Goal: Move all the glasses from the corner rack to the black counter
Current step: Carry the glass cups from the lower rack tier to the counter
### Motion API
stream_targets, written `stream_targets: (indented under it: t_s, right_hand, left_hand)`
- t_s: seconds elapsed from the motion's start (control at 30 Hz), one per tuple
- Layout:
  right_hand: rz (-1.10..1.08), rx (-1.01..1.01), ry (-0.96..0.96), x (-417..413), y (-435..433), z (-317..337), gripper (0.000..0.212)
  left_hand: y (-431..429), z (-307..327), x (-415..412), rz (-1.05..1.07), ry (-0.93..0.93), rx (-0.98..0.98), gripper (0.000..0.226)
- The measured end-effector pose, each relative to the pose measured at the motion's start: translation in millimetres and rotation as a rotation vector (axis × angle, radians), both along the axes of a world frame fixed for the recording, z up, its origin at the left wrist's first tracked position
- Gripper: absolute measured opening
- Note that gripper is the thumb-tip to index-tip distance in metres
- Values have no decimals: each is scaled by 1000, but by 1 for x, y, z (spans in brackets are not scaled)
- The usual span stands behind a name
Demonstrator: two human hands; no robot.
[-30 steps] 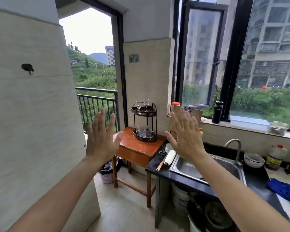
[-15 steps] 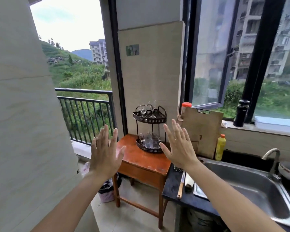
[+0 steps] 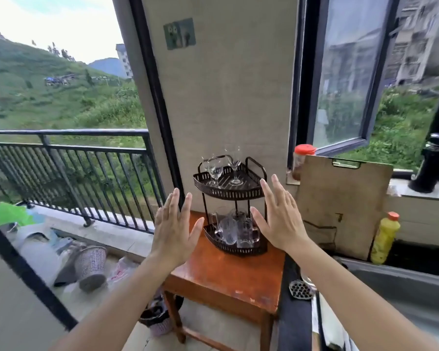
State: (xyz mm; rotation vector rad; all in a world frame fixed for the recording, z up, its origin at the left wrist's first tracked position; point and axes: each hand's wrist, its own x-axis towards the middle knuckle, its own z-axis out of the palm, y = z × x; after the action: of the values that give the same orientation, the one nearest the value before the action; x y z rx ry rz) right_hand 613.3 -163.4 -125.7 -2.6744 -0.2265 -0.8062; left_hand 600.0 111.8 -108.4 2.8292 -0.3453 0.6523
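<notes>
Both hands are up, flat and empty, left hand and right hand either side of the rack. Glasses sit on both shelves, rack on the wooden table beside the black counter.

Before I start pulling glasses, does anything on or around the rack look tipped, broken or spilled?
On the black two-tier corner rack nothing stands out: the clear stemmed glasses stand upright. Out on the balcony floor, a pale perforated plastic basket lies tipped on its side amid clutter.
</notes>
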Motion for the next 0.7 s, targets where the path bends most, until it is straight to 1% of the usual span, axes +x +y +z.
stream_targets:
  t_s: [0.1,0.2,0.3,0.37,0.47,0.53,0.63,0.7]
  right_hand:
    - [-17,45,24,59,-7,-14,76]
    - [-28,71,29,97,-9,-40,77]
    - [-47,126,24,116,-3,-84,79]
    - [-77,154,61,121,3,-121,82]
    - [-118,161,202,121,15,-171,86]
    - [-140,160,326,122,21,-193,86]
    - [-147,188,521,134,25,-205,85]
    - [-158,206,613,149,27,-206,89]
  left_hand:
    - [-6,-13,67,10,56,3,73]
    - [-11,-40,114,13,122,3,74]
    - [-13,-84,146,14,225,-8,78]
    - [-16,-115,159,0,332,-21,75]
    - [-21,-154,180,-49,525,-105,75]
    - [-23,-173,196,-79,612,-169,79]
    - [-25,-195,227,-127,708,-215,78]
    - [-28,-206,247,-146,755,-250,75]
